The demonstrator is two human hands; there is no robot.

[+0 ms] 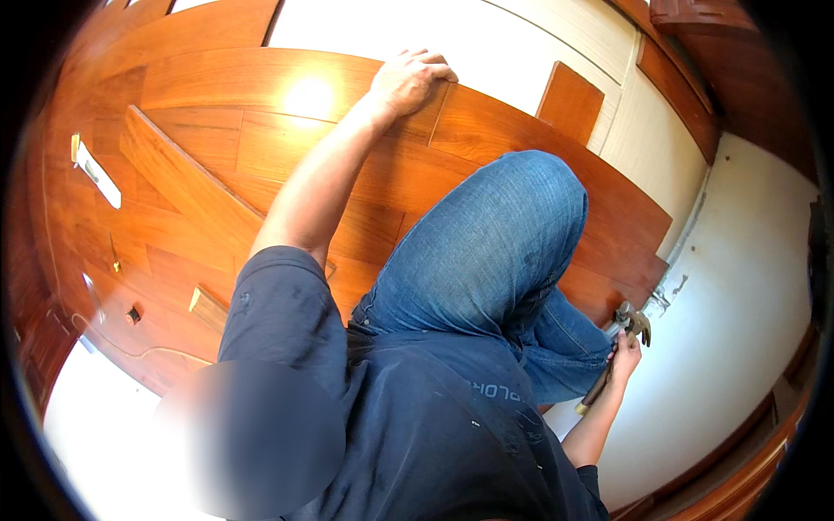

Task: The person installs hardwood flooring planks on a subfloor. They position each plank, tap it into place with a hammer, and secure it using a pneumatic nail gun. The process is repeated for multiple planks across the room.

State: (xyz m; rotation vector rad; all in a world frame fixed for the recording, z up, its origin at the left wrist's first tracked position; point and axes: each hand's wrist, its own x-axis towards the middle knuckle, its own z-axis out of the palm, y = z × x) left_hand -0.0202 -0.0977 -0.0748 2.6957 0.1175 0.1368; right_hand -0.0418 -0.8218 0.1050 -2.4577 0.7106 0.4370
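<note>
My left hand [410,84] is down on the outer edge of a reddish-brown wooden floorboard [217,80], close to its end joint with the neighbouring board [512,130]. Its fingers bend over that edge, and their tips are hidden. Beside my bent knee, at the right, my right hand [624,358] grips a claw hammer [639,325] just below its head. The hammer's handle slants down past the hand toward my lower leg. Near the hammer head, the boards end along a pale, scuffed strip.
A loose long plank [178,169] lies slantwise over the laid boards at left. A short wood offcut [571,102] sits on the pale underlay [347,26]. Further left are a white flat strip [99,177], a small orange-and-black object [133,315] and a thin cord [165,351]. A white surface [747,234] borders the right.
</note>
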